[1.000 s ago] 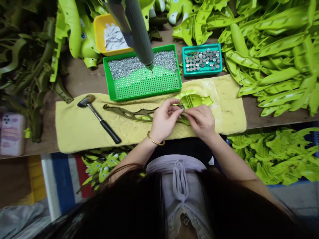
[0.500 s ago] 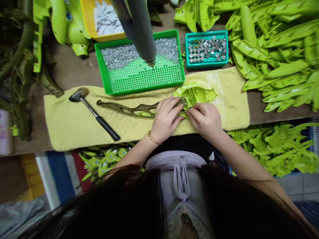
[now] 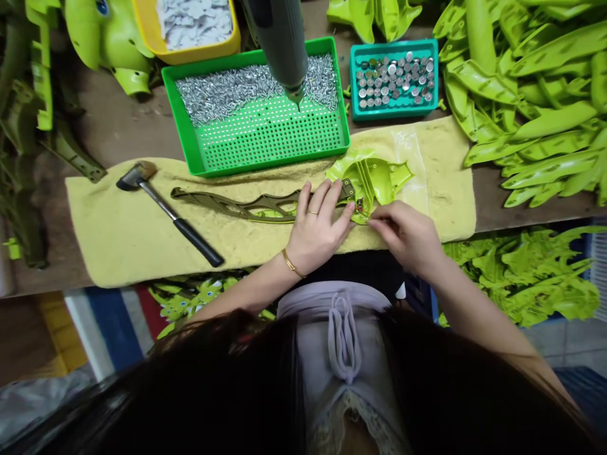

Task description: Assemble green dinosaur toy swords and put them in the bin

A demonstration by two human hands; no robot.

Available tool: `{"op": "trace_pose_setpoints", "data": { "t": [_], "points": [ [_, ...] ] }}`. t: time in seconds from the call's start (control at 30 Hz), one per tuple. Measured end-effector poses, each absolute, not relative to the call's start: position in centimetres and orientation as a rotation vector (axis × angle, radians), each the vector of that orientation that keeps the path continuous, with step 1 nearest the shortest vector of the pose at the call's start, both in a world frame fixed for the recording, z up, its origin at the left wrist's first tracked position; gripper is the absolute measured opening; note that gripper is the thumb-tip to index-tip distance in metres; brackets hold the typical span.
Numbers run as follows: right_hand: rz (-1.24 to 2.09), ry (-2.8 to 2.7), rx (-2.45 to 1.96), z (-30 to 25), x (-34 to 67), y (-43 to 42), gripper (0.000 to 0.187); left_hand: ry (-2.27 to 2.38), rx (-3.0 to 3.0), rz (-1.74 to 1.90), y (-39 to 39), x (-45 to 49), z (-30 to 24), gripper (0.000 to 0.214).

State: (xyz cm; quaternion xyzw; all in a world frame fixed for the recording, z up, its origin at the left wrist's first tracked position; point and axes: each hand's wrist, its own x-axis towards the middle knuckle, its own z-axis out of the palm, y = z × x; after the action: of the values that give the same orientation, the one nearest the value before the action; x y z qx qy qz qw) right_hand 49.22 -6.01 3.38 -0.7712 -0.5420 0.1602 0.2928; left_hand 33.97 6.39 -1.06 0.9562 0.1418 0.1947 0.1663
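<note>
Lime-green plastic shell (image 3: 383, 182) is set on the right half of the yellow cloth (image 3: 109, 243), with an olive slatted strip (image 3: 222, 203) laid leftward from it across the cloth. Near its right end, the strip is partly covered by the left hand (image 3: 317, 229), its fingers slightly spread. At the shell's near edge, thumb and fingertip of the right hand (image 3: 411, 239) are pressed together; whether anything is pinched cannot be told. A hammer (image 3: 195, 240) is laid on the cloth's left part.
</note>
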Motion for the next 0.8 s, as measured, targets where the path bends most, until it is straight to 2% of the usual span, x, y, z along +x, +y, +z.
{"op": "trace_pose_setpoints", "data": {
  "t": [0.07, 0.13, 0.23, 0.33, 0.47, 0.53, 0.8],
  "points": [
    [0.699, -1.204, -1.865, 3.6, 49.8, -5.9, 0.009, 0.408, 2.706, 0.592, 6.2, 34.6, -1.1, 0.023],
    [0.912, -0.965, -1.708, 3.5, 50.1, -5.5, 0.013, 0.452, 2.673, 0.63, 6.1, 35.4, -1.1, 0.019],
    [0.968, -0.723, -1.616, 2.6, 50.2, -5.3, 0.02, 0.558, 2.598, 0.673, 6.3, 36.4, -1.0, 0.024],
    [0.678, -0.825, -1.766, 1.0, 49.8, -5.8, 0.013, 0.607, 2.508, 0.689, 6.4, 36.7, -0.9, 0.025],
    [0.084, -1.423, -1.942, -0.6, 49.3, -6.5, 0.01, 0.608, 2.457, 0.682, 6.5, 36.6, -1.0, 0.024],
    [-0.092, -1.58, -1.952, -1.0, 49.2, -6.6, 0.009, 0.598, 2.454, 0.665, 6.6, 36.5, -1.0, 0.024],
    [-0.157, -1.688, -1.899, -1.0, 49.9, -6.6, 0.009, 0.572, 2.471, 0.703, 6.7, 36.5, -0.9, 0.022]
  ]
}}
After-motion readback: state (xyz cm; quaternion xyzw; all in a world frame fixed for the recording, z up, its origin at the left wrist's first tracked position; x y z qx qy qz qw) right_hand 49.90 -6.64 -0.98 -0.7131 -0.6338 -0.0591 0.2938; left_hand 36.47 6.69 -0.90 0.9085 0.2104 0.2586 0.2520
